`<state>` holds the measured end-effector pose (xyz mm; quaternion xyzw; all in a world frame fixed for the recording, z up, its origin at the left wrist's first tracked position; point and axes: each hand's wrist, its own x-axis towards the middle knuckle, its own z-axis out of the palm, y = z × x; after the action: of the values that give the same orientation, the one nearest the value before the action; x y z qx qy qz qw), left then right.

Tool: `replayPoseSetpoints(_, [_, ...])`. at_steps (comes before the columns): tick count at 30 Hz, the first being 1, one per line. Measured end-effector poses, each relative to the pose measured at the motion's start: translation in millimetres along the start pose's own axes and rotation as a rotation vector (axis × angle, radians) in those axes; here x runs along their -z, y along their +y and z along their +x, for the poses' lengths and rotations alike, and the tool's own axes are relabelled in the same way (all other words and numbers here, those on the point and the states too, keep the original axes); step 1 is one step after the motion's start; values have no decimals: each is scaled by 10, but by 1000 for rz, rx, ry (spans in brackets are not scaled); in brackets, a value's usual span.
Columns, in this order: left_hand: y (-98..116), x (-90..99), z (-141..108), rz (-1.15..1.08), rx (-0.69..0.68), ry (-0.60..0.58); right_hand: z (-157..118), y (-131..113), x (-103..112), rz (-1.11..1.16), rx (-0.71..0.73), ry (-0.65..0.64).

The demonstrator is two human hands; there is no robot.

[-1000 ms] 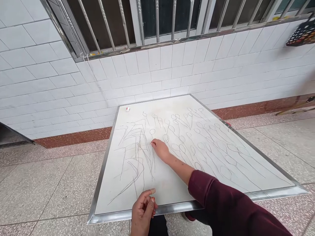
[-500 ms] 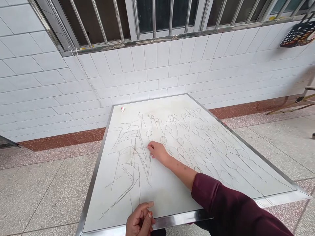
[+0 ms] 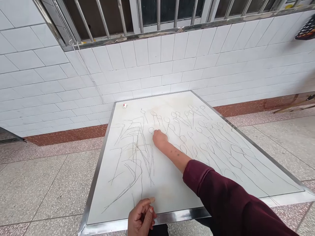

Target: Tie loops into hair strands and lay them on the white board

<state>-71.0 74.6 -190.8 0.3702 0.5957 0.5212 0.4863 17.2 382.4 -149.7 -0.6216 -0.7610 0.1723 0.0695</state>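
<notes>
Many thin dark wires lie on a pale table top (image 3: 172,196). Those on the left are bent wires (image 3: 120,157); many on the right are looped wires (image 3: 209,147) with a ring at one end and a long tail. My right hand (image 3: 160,139) is over the middle of the table, fingers closed and pointing down, right beside a small wire ring (image 3: 151,130). Its fingertips are partly hidden, and I cannot tell what is between them. My left hand (image 3: 141,216) hovers at the front edge, loosely curled, thumb and forefinger apart, nothing visible in it.
A metal rim (image 3: 95,178) edges the table. Near its far left corner lies a small white and red object (image 3: 125,106). Behind stands a white tiled wall (image 3: 147,70) with a barred window (image 3: 167,14). Speckled floor tiles (image 3: 54,183) lie on both sides.
My right hand has moved a little away from me and to the right, up to the small ring, with its fingers now turned down. My left hand stays at the front edge. The view has shifted slightly.
</notes>
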Motion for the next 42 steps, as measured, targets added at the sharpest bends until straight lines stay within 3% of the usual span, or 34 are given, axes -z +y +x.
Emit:
replayPoseSetpoints(4, [-19,42,12,5,-4,-61,-262,69,317,214,19,59])
replayPoseSetpoints(8, [83,47,4,-64,55,-67,-917,210,604,479,152,63])
replayPoseSetpoints(10, [249,7,-3,-164,74,25,-1327,282,664,621,223,-20])
replayPoseSetpoints(12, [494,-66,-13,-281,32,174,-1727,336,679,1063,279,-256])
replayPoseSetpoints(14, [773,-166,-35,-330,-23,248,-2083,365,670,1295,289,-415])
replayPoseSetpoints(17, [1118,-345,-124,-384,-40,176,-2502,380,641,1406,290,-505])
replayPoseSetpoints(19, [1237,-462,-229,-396,-63,143,-2704,393,623,1411,298,-505])
replayPoseSetpoints(23, [1267,-627,-474,-377,-112,163,-2968,446,654,1360,368,-461])
replayPoseSetpoints(31, [1299,-762,-843,-203,-153,95,-3319,479,881,1191,442,-127])
replayPoseSetpoints(36, [1325,-832,-998,-92,-187,105,-3501,483,881,1141,432,-50])
replayPoseSetpoints(42, [1309,-881,-1137,69,-244,42,-3614,510,842,1087,408,150])
